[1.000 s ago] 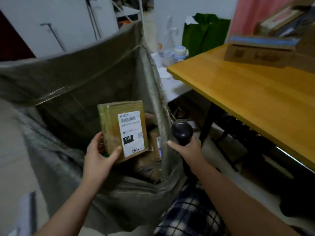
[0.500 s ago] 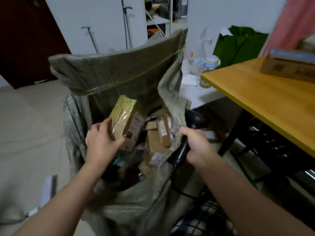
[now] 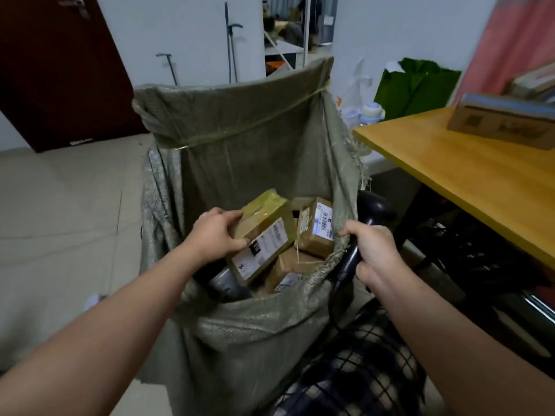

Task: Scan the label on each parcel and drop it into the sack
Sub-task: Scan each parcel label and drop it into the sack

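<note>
The left hand (image 3: 214, 235) grips a taped parcel (image 3: 264, 232) inside the sack (image 3: 240, 151), over other parcels (image 3: 315, 235). The right hand (image 3: 375, 250) holds a scanner (image 3: 374, 205) at the sack's three o'clock edge; a table (image 3: 465, 178) stands at two o'clock.

My left hand (image 3: 214, 232) grips the taped parcel (image 3: 267, 232), label up, tilted inside the green sack (image 3: 240, 151) at twelve o'clock.
</note>
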Available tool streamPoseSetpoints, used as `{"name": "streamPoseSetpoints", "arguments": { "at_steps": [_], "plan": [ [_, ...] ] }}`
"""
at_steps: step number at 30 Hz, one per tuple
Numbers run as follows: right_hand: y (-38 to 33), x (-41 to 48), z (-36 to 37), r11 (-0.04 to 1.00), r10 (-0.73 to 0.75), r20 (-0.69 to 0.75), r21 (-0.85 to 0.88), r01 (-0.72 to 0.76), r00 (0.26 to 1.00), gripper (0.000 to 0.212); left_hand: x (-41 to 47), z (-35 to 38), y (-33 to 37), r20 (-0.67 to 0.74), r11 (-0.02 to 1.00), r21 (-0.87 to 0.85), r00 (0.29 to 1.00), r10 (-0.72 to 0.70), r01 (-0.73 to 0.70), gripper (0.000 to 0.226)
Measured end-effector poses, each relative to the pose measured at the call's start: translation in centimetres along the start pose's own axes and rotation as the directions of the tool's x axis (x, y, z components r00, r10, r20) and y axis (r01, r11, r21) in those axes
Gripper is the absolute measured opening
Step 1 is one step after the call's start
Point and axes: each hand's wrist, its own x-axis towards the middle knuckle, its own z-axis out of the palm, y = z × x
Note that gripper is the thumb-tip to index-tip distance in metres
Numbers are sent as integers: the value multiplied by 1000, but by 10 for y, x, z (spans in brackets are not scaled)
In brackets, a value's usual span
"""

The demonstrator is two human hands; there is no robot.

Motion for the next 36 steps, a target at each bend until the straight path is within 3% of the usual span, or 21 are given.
{"name": "streamPoseSetpoints", "arguments": {
  "at_steps": [3, 5, 8, 13, 16, 20, 24, 27, 31, 36],
  "plan": [
    [19, 9, 0, 992, -53, -36, -116, 49, 998, 17, -1, 0, -18, 40, 989, 140, 998, -44, 37, 77],
    [30, 19, 0, 967, -129, -63, -231, 111, 990, 22, -1, -3, -30, 44, 941, 333, 997, -70, 51, 75],
    [34, 32, 0, 853, -259, -94, -489, 182, 961, 38, -5, -6, -49, 91, 847, 528, 987, -129, 62, 76],
    [53, 32, 4, 600, -334, 60, -756, 261, 941, 53, 7, 15, -41, 187, 915, 382, 981, 59, -128, 79],
    [59, 33, 3, 563, -367, 93, -770, 301, 926, 50, 14, 38, -30, 284, 879, 423, 954, 100, -218, 78],
    [57, 36, -13, 528, -397, 95, -790, 311, 913, 50, 15, 76, -31, 424, 904, 360, 903, 62, -231, 66],
    [58, 44, -38, 477, -317, 100, -842, 250, 943, 34, 19, 83, -11, 298, 897, 362, 943, 146, -253, 53],
    [48, 43, -55, 430, -389, 74, -867, 252, 918, 31, 28, 68, 24, 144, 879, 347, 945, 294, -326, 44],
    [4, 30, -79, 496, -492, 20, -816, 299, 871, 32, 43, 43, 101, 1, 839, 276, 873, 487, -469, 38],
    [-61, 0, -133, 584, -576, -118, -751, 307, 809, 21, 51, 36, 225, -45, 727, 155, 730, 682, -669, 41]
  ]
}}
